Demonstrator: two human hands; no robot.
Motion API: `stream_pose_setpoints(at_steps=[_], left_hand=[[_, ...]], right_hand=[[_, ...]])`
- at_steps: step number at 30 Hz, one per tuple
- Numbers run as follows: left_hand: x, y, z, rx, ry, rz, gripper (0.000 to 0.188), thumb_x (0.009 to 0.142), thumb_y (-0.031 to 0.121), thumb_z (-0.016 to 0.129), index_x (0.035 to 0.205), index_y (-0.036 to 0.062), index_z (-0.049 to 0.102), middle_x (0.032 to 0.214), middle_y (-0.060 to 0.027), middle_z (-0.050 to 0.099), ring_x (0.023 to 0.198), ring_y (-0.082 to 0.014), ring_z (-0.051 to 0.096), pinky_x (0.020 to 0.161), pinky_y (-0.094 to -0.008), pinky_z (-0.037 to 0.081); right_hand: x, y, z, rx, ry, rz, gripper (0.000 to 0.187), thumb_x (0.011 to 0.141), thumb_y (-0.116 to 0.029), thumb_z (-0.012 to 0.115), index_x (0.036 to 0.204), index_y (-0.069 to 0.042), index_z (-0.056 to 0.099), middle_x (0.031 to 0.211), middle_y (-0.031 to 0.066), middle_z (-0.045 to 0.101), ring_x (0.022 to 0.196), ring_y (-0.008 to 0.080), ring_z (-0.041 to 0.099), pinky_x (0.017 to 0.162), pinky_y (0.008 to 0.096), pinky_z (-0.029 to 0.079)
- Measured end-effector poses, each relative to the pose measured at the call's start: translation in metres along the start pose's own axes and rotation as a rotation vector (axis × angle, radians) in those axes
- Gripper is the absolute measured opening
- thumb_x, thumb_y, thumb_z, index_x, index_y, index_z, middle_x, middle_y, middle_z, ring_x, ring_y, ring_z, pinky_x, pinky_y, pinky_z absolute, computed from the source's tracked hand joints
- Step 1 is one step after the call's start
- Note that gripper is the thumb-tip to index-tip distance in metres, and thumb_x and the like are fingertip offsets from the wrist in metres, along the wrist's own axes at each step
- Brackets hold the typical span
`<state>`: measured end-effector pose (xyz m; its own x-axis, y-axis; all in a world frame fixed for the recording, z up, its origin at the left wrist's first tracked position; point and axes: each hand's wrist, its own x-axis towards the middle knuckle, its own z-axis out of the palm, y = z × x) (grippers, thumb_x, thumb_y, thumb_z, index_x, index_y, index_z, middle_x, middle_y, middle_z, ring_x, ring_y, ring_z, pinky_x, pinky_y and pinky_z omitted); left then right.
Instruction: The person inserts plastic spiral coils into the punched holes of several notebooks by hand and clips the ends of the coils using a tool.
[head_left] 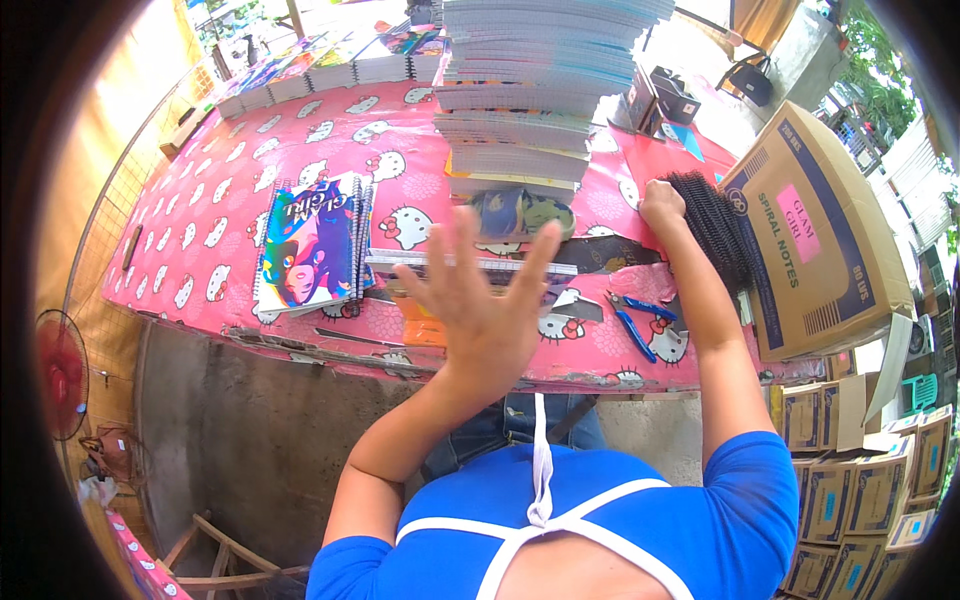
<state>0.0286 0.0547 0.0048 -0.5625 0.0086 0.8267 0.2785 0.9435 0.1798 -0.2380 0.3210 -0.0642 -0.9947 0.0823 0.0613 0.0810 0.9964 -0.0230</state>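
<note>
My left hand (485, 315) is raised over the table's near edge, palm toward the table, its fingers spread and holding nothing. Partly behind it lies a notebook block (545, 268) beside an orange piece (420, 325). My right hand (662, 205) is closed at the left side of a bundle of black spiral coils (712, 225); what its fingers hold, if anything, is hidden. Blue-handled pliers (640, 328) lie between my arms. A tall pile of unbound notebook blocks (530, 110) rises beyond my left hand. Spiral-bound notebooks (308, 245) with colourful covers are stacked to the left.
A pink patterned cloth (215, 215) covers the table. A large cardboard box (820, 225) stands at its right end, with more cartons (850, 500) stacked below. Rows of notebooks (330, 72) line the far edge. A small dark box (672, 95) sits at the back right. A red fan (62, 372) is far left.
</note>
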Motion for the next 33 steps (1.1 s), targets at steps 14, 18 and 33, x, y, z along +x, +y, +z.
stream_pose_setpoints(at_steps=[14, 18, 33], left_hand=[[0.007, -0.021, 0.022, -0.402, -0.079, -0.011, 0.015, 0.078, 0.022, 0.07, 0.086, 0.009, 0.07, 0.086, -0.0017, 0.067, 0.081, -0.0196, 0.059, 0.091, -0.038, 0.034], [0.015, -0.018, 0.018, -0.436, -0.079, -0.015, 0.015, 0.075, 0.019, 0.074, 0.086, 0.0093, 0.071, 0.082, -0.0011, 0.067, 0.073, -0.0186, 0.057, 0.084, -0.0351, 0.035], [0.017, -0.016, 0.012, -0.342, -0.123, -0.077, 0.017, 0.073, 0.025, 0.074, 0.083, 0.0119, 0.07, 0.084, -0.0011, 0.067, 0.084, -0.0181, 0.06, 0.093, -0.0404, 0.031]], right_hand=[[-0.139, -0.039, -0.077, 0.825, 0.236, -0.765, 0.028, 0.079, 0.003, 0.058, 0.104, -0.003, 0.068, 0.088, 0.0144, 0.061, 0.075, 0.0228, 0.061, 0.069, 0.0315, 0.049], [-0.202, -0.049, -0.09, 1.024, 0.141, -0.775, 0.027, 0.074, 0.002, 0.068, 0.1, -0.001, 0.07, 0.086, 0.0086, 0.06, 0.074, 0.0138, 0.057, 0.065, 0.0262, 0.046], [-0.206, -0.065, -0.098, 0.914, 0.103, -0.74, 0.017, 0.081, -0.005, 0.066, 0.097, -0.003, 0.063, 0.086, 0.0098, 0.062, 0.067, 0.0211, 0.058, 0.062, 0.0315, 0.047]])
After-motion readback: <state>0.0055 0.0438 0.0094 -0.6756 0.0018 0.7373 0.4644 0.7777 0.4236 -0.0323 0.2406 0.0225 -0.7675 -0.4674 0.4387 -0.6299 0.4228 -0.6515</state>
